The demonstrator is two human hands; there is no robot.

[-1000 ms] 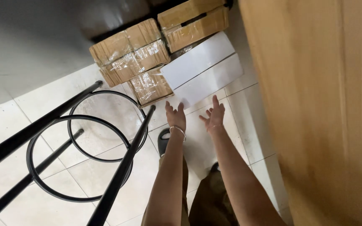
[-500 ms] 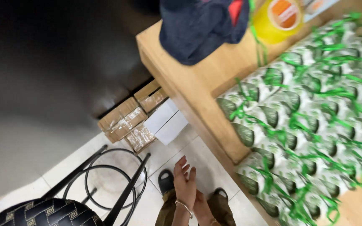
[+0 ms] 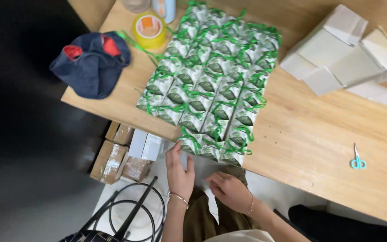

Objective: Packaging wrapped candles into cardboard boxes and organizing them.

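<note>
Many small packets (image 3: 211,85) with green leaf prints and green ribbons lie in close rows on the wooden table (image 3: 319,134), and they reach the near edge. The left hand (image 3: 178,172) is just below this edge, with fingers straight and loosely apart, the fingertips almost at the nearest packet; it holds nothing. The right hand (image 3: 230,190) is beside it, lower, with fingers a little bent, and also holds nothing as far as I can see. Flat white boxes (image 3: 343,54) lie folded at the far right of the table. A yellow tape roll (image 3: 149,29) and a dark blue cap (image 3: 90,62) are at the left end, and small blue scissors (image 3: 357,160) lie at the right. On the floor under the table stand taped cartons (image 3: 117,154), closed, next to a black stool (image 3: 126,215).
</note>
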